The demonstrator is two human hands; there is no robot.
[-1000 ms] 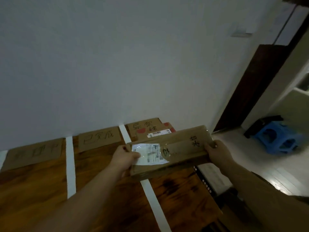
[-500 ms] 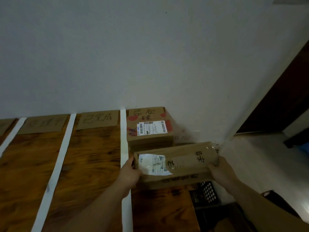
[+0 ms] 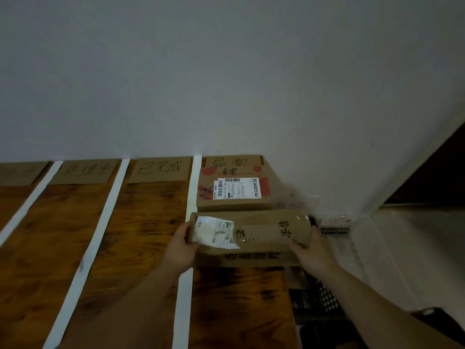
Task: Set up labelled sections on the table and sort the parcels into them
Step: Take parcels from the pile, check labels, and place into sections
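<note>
A long brown cardboard parcel (image 3: pixel 261 235) with a white shipping label and black handwriting lies crosswise in the rightmost table section. My left hand (image 3: pixel 180 244) grips its left end and my right hand (image 3: pixel 310 248) grips its right end. Right behind it sits another brown parcel (image 3: pixel 232 191) with red marks and a barcode label. White tape strips (image 3: pixel 192 195) divide the wooden table (image 3: pixel 141 230) into sections. Cardboard labels with handwriting lie at the back by the wall: one (image 3: pixel 232 162) behind the parcels, one (image 3: pixel 159 170) in the neighbouring section, another (image 3: pixel 86 171) further left.
A white wall rises directly behind the table. Off the table's right edge, a dark perforated crate (image 3: pixel 317 298) stands on the pale floor. A dark door (image 3: pixel 432 177) is at the far right. A fourth cardboard label (image 3: pixel 20 173) shows at the far left.
Both hands carried the long parcel forward and down to the rightmost section, just in front of the other parcel. The view swung left and downward, so the blue stool left the frame.
</note>
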